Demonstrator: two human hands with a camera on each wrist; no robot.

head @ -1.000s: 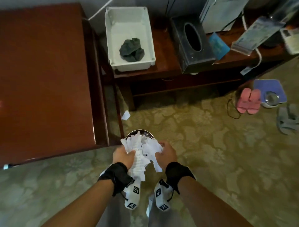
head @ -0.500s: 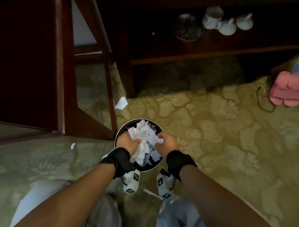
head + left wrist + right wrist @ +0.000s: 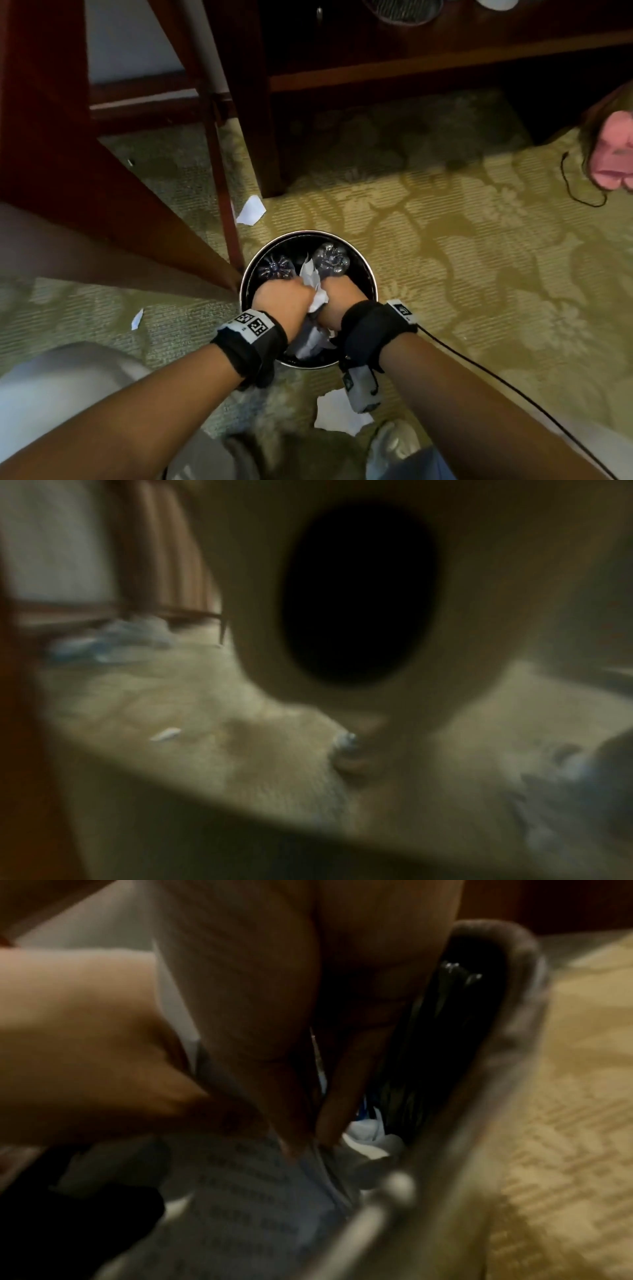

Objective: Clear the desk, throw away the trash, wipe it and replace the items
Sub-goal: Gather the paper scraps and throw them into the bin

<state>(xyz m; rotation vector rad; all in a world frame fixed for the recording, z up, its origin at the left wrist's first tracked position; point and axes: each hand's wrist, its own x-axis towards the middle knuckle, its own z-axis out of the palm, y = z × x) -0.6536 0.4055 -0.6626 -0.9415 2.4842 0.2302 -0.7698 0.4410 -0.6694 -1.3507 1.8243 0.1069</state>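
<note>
A round black trash bin (image 3: 372, 274) with a metal rim stands on the carpet beside the desk leg. Two clear plastic bottles (image 3: 330, 260) lie in its far half. Both my hands are inside the bin, knuckles up, with crumpled white paper (image 3: 313, 286) squeezed between them. My left hand (image 3: 281, 298) grips the paper from the left. My right hand (image 3: 342, 296) pinches it from the right. In the right wrist view its fingers (image 3: 260, 1047) point down into printed paper (image 3: 246, 1191) against the bin wall (image 3: 455, 1145). The left wrist view is blurred.
Torn paper scraps lie on the green patterned carpet: one by the desk leg (image 3: 251, 209), one at the left (image 3: 137, 318), one near my knees (image 3: 337, 413). The dark wooden desk frame (image 3: 222, 178) stands left, a low shelf unit (image 3: 411, 72) behind. Pink slippers (image 3: 616, 161) and a black cable (image 3: 582, 198) lie right.
Both hands have gone down into the bin with the paper wad, which stood above the rim before. The view has dropped closer to the floor.
</note>
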